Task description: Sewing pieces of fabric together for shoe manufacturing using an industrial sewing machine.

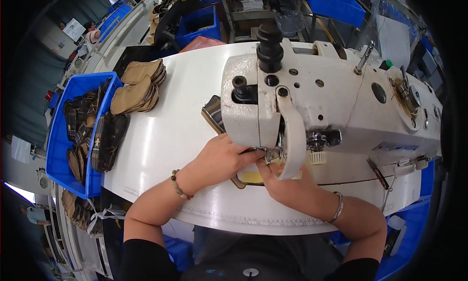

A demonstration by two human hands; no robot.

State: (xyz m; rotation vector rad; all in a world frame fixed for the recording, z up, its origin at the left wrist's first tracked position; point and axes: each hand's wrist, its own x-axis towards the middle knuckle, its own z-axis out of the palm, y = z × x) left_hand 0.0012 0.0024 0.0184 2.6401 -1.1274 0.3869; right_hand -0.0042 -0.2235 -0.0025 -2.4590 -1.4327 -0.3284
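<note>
A white sewing machine [312, 91] reaches over the table from the right. Under its head lies a plaid fabric piece with tan edging [212, 114], mostly hidden by the machine and my hands. My left hand [218, 159] is at the left of the presser foot [269, 155], fingers closed together on the fabric. From the front right, my right hand [287, 189] meets it at the needle area, fingers curled at the fabric's near edge. The machine's curved white guard covers part of those fingers. A yellow patch [251, 177] shows just below the hands.
At the left, a blue bin [54, 149] holds dark plaid pieces. Beside it are stacked tan pieces [134, 97] and plaid pieces [108, 142] at its edge. Thread snips [378, 174] lie on the white table [170, 135] at right. More blue bins [199, 25] stand behind.
</note>
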